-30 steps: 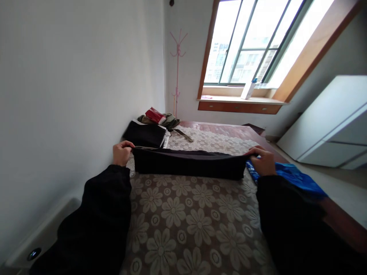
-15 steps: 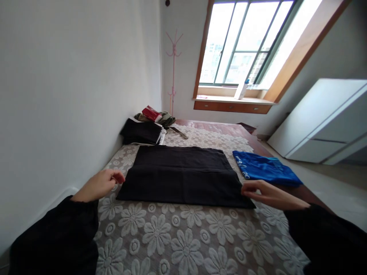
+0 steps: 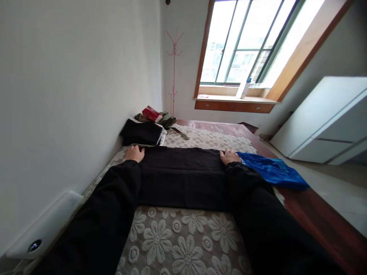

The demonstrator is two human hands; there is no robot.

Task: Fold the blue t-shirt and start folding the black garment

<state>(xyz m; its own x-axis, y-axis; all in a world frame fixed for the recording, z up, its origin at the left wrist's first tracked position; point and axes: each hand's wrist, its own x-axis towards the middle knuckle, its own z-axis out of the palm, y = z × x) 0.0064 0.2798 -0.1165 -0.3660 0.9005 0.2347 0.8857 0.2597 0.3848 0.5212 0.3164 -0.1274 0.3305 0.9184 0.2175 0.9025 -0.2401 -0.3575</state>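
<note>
Your left hand (image 3: 134, 153) and right hand (image 3: 229, 156) rest at the far corners of the black garment (image 3: 180, 175); whether the fingers pinch it, you cannot tell; the blue cloth (image 3: 272, 170) lies just beside.

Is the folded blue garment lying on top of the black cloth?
No, the shiny blue folded garment lies on the floral lace cover to the right of the flat black cloth, beside the right hand.

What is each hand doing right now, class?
Left hand: resting on the far left corner of the black cloth; grip cannot be told.
Right hand: on the far right corner; grip cannot be told.
</note>
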